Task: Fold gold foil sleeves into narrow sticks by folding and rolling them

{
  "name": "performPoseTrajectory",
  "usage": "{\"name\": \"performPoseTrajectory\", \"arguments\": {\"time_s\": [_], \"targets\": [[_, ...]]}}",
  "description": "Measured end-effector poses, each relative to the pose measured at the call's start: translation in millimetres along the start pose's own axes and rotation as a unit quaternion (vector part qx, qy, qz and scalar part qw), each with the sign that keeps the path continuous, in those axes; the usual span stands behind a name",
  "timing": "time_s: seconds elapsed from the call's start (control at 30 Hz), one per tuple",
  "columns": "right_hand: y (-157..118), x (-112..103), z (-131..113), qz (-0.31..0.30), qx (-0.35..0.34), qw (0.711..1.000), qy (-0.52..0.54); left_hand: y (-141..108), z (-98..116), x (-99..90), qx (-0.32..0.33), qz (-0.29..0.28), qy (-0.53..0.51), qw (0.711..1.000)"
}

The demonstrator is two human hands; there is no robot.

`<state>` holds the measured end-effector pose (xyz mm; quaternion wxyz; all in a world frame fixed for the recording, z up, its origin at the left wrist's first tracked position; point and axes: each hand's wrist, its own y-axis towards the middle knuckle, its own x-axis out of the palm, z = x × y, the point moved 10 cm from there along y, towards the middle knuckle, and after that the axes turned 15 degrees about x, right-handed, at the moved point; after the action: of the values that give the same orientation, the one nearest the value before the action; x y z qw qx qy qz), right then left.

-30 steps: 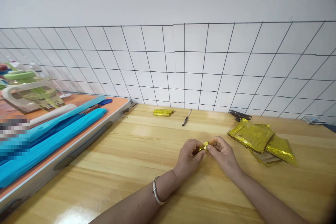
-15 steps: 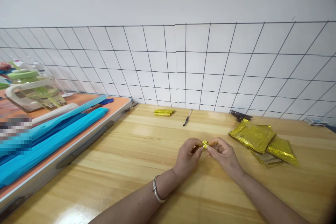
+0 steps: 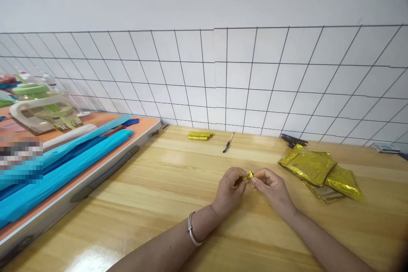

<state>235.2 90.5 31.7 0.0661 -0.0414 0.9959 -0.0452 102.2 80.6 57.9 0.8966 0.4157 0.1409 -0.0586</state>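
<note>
A small crumpled piece of gold foil [image 3: 250, 175] is pinched between my two hands above the wooden table. My left hand [image 3: 230, 188], with a bangle on its wrist, grips it from the left between thumb and fingertips. From the right, my right hand [image 3: 270, 185] pinches its other end. The fingers hide most of the foil. Two or so rolled gold foil pieces [image 3: 200, 136] lie beyond my hands, near the wall. To the right of my right hand rests a pile of flat gold foil packets [image 3: 309, 165], overlapping each other.
A pen [image 3: 228, 142] and a black clip-like object [image 3: 293, 140] lie near the wall. At left, an orange-topped surface [image 3: 149, 124] holds blue rolled sheets [image 3: 83, 165] and a green-lidded jug [image 3: 47, 110]. A small flat item [image 3: 385, 148] sits at far right.
The gold foil between my fingertips has turned slightly and looks more pinched together. Both hands keep their hold in nearly the same place. The view has shifted very slightly.
</note>
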Motion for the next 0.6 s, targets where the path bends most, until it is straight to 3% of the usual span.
{"name": "performPoseTrajectory", "arguments": {"time_s": [0.27,0.6], "targets": [[1.5,-1.1,2.2,0.014,0.010,1.000,0.025,-0.4,4.0,4.5,0.014,-0.028,0.030,0.999],[2.9,0.6,-1.9,-0.038,0.010,0.999,0.032,1.6,7.8,0.4,0.043,-0.054,0.074,0.995]]}}
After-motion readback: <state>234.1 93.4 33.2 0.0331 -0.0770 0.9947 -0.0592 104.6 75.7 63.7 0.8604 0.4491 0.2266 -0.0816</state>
